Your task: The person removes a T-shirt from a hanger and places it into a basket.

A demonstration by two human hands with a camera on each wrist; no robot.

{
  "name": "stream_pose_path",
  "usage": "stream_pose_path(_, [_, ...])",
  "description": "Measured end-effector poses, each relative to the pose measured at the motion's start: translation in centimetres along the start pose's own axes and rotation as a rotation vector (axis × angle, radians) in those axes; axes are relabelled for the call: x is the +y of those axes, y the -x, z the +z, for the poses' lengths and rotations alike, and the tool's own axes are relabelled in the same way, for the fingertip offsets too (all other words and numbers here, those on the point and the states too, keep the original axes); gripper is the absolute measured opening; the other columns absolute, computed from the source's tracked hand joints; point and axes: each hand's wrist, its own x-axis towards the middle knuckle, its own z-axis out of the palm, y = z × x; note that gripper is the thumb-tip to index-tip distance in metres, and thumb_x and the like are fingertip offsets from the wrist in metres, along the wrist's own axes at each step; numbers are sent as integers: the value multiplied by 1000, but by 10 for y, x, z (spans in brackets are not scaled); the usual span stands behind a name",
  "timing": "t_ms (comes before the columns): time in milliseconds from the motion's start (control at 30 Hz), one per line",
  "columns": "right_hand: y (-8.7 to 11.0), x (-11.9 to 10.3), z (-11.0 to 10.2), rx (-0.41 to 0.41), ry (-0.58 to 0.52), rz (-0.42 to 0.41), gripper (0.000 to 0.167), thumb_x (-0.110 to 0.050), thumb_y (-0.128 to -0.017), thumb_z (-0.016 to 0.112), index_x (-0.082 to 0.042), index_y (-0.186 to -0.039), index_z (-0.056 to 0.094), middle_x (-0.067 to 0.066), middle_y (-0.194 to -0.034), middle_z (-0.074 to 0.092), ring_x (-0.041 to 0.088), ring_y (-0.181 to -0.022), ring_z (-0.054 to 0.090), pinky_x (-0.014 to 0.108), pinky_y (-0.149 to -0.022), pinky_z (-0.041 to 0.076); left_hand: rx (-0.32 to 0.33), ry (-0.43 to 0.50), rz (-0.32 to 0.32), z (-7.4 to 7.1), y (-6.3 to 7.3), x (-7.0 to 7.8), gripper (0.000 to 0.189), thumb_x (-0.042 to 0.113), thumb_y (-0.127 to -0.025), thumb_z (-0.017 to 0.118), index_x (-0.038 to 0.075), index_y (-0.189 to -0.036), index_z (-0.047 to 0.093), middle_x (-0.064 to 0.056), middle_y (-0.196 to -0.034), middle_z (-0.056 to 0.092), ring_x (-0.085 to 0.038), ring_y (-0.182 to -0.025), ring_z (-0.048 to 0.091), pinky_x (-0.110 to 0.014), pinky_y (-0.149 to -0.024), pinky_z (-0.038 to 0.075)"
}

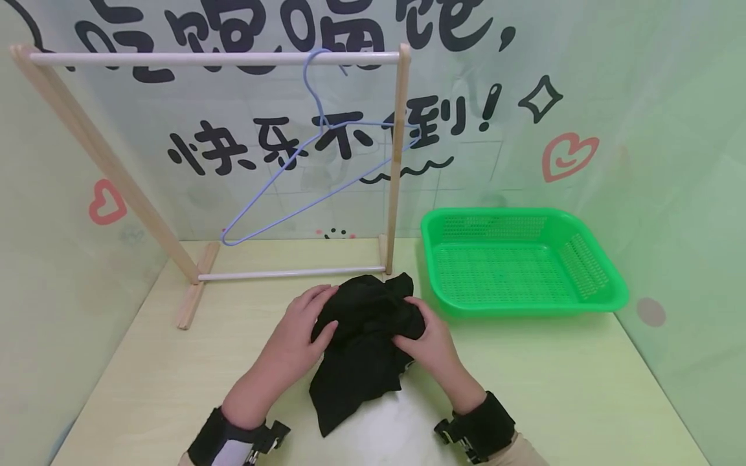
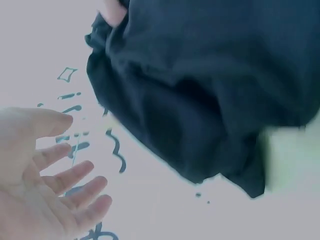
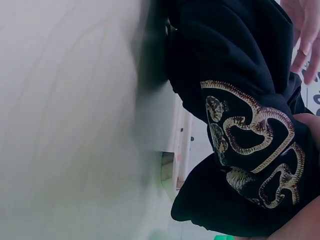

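A bunched black garment [image 1: 364, 336] hangs in front of me over the table, a corner pointing down towards me; its exact kind is hidden by the folds. Gold and white printed figures [image 3: 260, 130] show on one side in the right wrist view. My right hand [image 1: 434, 340] pinches its right edge between thumb and fingers. At its left is my left hand [image 1: 297, 340]; in the left wrist view this hand [image 2: 55, 185] has its fingers spread, apart from the cloth. A blue wire hanger [image 1: 274, 188] hangs from the rack's top bar [image 1: 175, 59] beyond.
The rack has wooden side posts [image 1: 399, 162], a low white crossbar [image 1: 280, 274] and wooden feet [image 1: 198, 288]. A green plastic basket [image 1: 443, 294] stands at the back right of the table [image 1: 559, 388]. Printed wall sheets enclose the table's back and sides.
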Motion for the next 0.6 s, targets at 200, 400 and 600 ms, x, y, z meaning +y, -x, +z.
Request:
stream_pose_path(200, [1,1,-4,-1,15,-40,65,-7,-68,79,-20,-128,55,8,-126,59,26,-111,56,45,-92,45,20,-167,4,-13,4,-13,63,24,-89,66,6,-143,39,-15,-146,38,-37,-134,34,-53,-105,36])
stream_pose_path(400, [1,1,-11,-26,32,-69,65,-6,-69,79,-20,-128,54,6,-128,58,25,-113,55,46,-93,45,-25,-204,-42,-19,9,-23,69,28,-89,66,5,-146,34,-16,-151,32,-40,-137,29,-56,-107,31])
stream_pose_path(600, [0,-11,-27,-58,19,-73,65,-5,-71,78,-22,-128,53,7,-128,57,26,-110,55,45,-90,47,-33,-214,-78,-24,12,-29,69,28,-89,65,5,-146,33,-16,-151,30,-40,-137,28,-57,-107,31])
